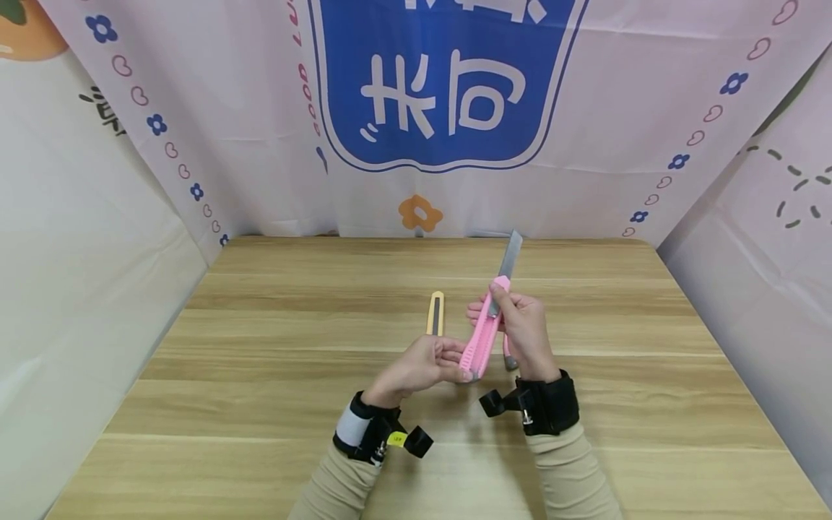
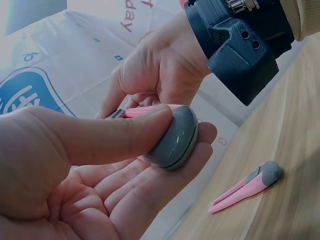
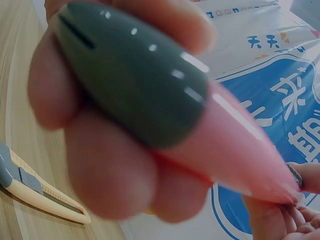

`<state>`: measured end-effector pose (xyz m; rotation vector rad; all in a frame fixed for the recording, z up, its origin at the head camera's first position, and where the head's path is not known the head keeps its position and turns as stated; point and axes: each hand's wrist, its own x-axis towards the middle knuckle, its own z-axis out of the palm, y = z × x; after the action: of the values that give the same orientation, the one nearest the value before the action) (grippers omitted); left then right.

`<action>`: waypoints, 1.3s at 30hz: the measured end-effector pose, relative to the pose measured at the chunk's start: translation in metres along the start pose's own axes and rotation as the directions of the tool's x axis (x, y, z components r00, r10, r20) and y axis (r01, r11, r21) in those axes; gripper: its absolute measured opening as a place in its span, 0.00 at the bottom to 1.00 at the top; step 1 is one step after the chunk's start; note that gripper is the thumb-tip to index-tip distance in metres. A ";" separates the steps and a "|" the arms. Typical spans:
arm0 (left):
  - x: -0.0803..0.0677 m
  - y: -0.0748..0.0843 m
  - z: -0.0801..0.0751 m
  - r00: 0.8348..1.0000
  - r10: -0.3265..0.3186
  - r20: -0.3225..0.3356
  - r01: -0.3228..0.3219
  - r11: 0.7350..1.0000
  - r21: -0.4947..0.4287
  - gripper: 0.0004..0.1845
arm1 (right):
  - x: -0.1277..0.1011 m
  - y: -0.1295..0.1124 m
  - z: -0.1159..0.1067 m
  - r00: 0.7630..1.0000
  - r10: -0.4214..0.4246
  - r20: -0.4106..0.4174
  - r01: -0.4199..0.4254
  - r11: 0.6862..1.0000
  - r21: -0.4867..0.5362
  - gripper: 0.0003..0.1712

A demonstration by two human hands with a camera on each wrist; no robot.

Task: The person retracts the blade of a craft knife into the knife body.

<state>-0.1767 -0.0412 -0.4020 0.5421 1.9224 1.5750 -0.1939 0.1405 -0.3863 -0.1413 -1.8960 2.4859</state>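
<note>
**A:** What does the head view give that the wrist cameras miss?

**B:** The whole layout. Over a wooden table (image 1: 260, 404), a person holds a pink utility knife (image 1: 479, 347) in mid-air, its steel blade (image 1: 509, 261) run far out and pointing up and away. The left hand (image 1: 419, 368) pinches the knife's grey end cap between thumb and fingers. The right hand (image 1: 523, 328) curls round the front of the handle, one fingertip up where the blade leaves the body.

**A:** And the wrist views?

**B:** The left wrist view shows the grey end cap (image 2: 175, 142) pressed between the left thumb and fingers, and a second pink utility knife (image 2: 246, 187) lying flat on the table. From the head view that second knife is mostly hidden behind the right hand; only a sliver shows below it. The right wrist view is filled by the blurred cap and fingers, with a yellow utility knife (image 3: 40, 192) on the table at the lower left.

**A:** Anything hard to make out?

**B:** The blade is out of both wrist views, and the yellow knife's near end is hidden behind the left hand in the head view.

**A:** The count?

**B:** Three utility knives: two pink, one yellow. Two hands, each wearing a black wrist camera.
</note>
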 end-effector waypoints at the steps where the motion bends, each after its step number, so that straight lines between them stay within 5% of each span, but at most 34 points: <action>1: 0.000 0.000 0.000 1.000 -0.001 0.000 0.001 1.000 0.000 0.23 | 0.000 0.000 0.000 1.000 -0.001 -0.001 0.001 1.000 0.003 0.15; 16: 0.000 -0.001 0.000 1.000 -0.009 0.006 0.009 1.000 -0.019 0.23 | -0.001 0.000 0.002 1.000 -0.023 -0.001 0.023 0.999 0.024 0.14; 39: 0.000 0.000 -0.001 0.998 -0.056 -0.029 0.055 0.998 -0.041 0.25 | 0.000 0.001 0.008 0.998 0.069 0.002 -0.069 0.997 -0.028 0.29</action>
<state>-0.1777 -0.0422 -0.4021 0.4475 1.9074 1.5910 -0.1942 0.1328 -0.3852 -0.2072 -1.9610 2.5048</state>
